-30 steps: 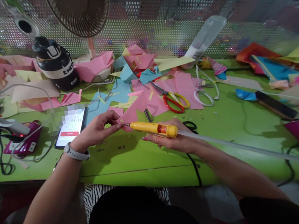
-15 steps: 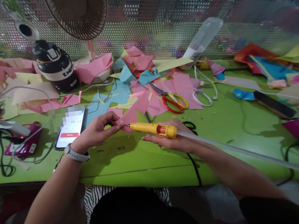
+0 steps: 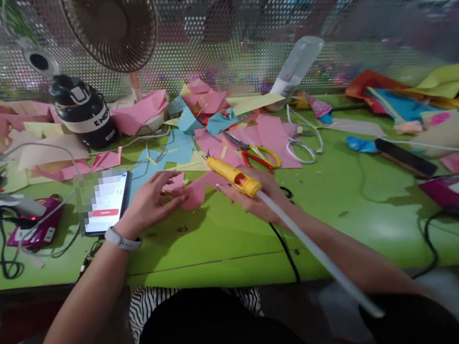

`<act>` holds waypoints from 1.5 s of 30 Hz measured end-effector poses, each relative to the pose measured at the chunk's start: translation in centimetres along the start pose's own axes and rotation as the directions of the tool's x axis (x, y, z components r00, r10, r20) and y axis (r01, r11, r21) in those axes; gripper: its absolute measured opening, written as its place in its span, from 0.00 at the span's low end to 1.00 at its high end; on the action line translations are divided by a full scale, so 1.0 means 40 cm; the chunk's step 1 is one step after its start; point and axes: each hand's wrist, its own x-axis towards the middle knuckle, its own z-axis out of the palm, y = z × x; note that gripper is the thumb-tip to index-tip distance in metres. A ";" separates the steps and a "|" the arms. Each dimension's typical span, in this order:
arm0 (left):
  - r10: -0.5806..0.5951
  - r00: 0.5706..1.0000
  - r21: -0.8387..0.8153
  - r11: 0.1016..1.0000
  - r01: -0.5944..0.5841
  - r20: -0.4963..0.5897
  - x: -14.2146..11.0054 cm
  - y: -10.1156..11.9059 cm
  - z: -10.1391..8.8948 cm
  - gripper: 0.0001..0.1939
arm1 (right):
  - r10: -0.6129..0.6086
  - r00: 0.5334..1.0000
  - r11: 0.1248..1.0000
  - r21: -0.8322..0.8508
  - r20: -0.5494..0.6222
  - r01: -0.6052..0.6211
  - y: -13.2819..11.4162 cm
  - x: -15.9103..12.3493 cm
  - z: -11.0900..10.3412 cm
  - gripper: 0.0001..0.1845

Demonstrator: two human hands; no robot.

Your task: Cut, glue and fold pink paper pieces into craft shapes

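Observation:
A yellow hot glue gun (image 3: 229, 173) is in the grip of my right hand (image 3: 259, 197), its nozzle pointing up and away to the left. From its back end a long clear glue stick (image 3: 318, 253) runs down toward my right forearm. My left hand (image 3: 152, 200) has its fingers apart, and the thumb tip is at the edge of a pink paper piece (image 3: 196, 192). That piece lies low on the green table between both hands; whether the thumb touches it I cannot tell. Red-and-yellow-handled scissors (image 3: 258, 156) rest just beyond the glue gun.
A phone (image 3: 106, 203) lies left of my left hand. Behind are a black bottle (image 3: 84, 115), a fan (image 3: 111, 26) and coloured paper scraps (image 3: 267, 135). Purple power strips (image 3: 40, 221) with cables sit at both sides. A clear bottle (image 3: 298, 68) leans on the mesh.
The pink paper has come down from between the left fingers and thumb, which have spread. The glue gun has drawn back from it, its nozzle swinging upward. The view has shifted slightly.

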 end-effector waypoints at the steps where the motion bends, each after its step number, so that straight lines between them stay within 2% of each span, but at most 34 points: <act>1: 0.002 0.994 0.044 0.999 0.003 -0.105 0.000 0.015 0.002 0.22 | -0.057 0.996 0.996 -0.073 -0.075 0.052 0.009 0.006 0.005 0.13; 2: -0.008 0.982 0.052 0.999 0.018 -0.191 -0.001 0.034 0.004 0.20 | -0.118 0.982 0.985 -0.145 -0.144 0.097 0.019 0.013 0.010 0.11; 3: -0.040 0.974 0.007 0.999 0.042 -0.223 -0.002 0.058 0.008 0.17 | -0.180 0.963 0.967 -0.212 -0.198 0.138 0.030 0.020 0.012 0.10; 4: -0.086 0.976 -0.091 0.993 0.069 -0.198 -0.005 0.086 0.014 0.17 | -0.238 0.946 0.946 -0.273 -0.222 0.174 0.039 0.027 0.013 0.10; 5: -0.121 0.989 -0.220 0.970 0.099 -0.088 -0.007 0.117 0.022 0.19 | -0.288 0.929 0.922 -0.328 -0.232 0.204 0.046 0.033 0.012 0.10; 6: -0.122 0.989 -0.343 0.929 0.142 0.080 -0.011 0.148 0.034 0.21 | -0.332 0.913 0.898 -0.376 -0.237 0.228 0.049 0.040 0.009 0.11; 8: -0.101 0.950 -0.546 0.799 0.254 0.294 -0.021 0.207 0.068 0.22 | -0.398 0.884 0.854 -0.452 -0.247 0.258 0.047 0.049 0.004 0.12; 9: -0.094 0.926 -0.628 0.709 0.320 0.365 -0.026 0.232 0.088 0.22 | -0.423 0.869 0.836 -0.481 -0.256 0.266 0.043 0.052 0.002 0.12; 11: -0.099 0.917 -0.755 0.537 0.376 0.386 -0.034 0.267 0.132 0.21 | -0.456 0.846 0.810 -0.523 -0.276 0.265 0.034 0.055 0.001 0.13; 13: -0.146 0.927 -0.851 0.369 0.375 0.346 -0.039 0.281 0.170 0.21 | -0.477 0.823 0.792 -0.557 -0.309 0.250 0.031 0.055 0.005 0.12; 15: -0.187 0.934 -0.895 0.278 0.348 0.305 -0.041 0.281 0.197 0.20 | -0.507 0.790 0.769 -0.595 -0.344 0.234 0.036 0.053 0.013 0.12; 18: -0.224 0.934 -0.916 0.232 0.328 0.278 -0.042 0.274 0.217 0.20 | -0.564 0.739 0.720 -0.658 -0.368 0.221 0.049 0.048 0.023 0.15; 21: -0.259 0.925 -0.923 0.197 0.331 0.277 -0.043 0.273 0.224 0.20 | -0.577 0.727 0.694 -0.693 -0.372 0.196 0.058 0.042 0.026 0.18; 29: -0.298 0.915 -0.912 0.221 0.344 0.273 -0.037 0.262 0.239 0.21 | -0.563 0.748 0.674 -0.719 -0.351 0.170 0.067 0.033 0.039 0.21; 34: -0.315 0.908 -0.939 0.113 0.325 0.277 -0.026 0.263 0.240 0.19 | -0.513 0.786 0.698 -0.700 -0.344 0.150 0.075 0.032 0.046 0.23; 39: -0.311 0.904 -0.952 -0.003 0.307 0.293 -0.018 0.266 0.240 0.19 | -0.501 0.799 0.721 -0.672 -0.334 0.171 0.078 0.031 0.047 0.24; 42: -0.319 0.904 -0.953 0.014 0.304 0.284 -0.015 0.261 0.242 0.19 | -0.511 0.791 0.707 -0.687 -0.336 0.164 0.079 0.032 0.050 0.23; 45: -0.336 0.901 -0.943 0.089 0.319 0.273 -0.015 0.254 0.245 0.20 | -0.521 0.785 0.693 -0.702 -0.334 0.162 0.081 0.032 0.054 0.22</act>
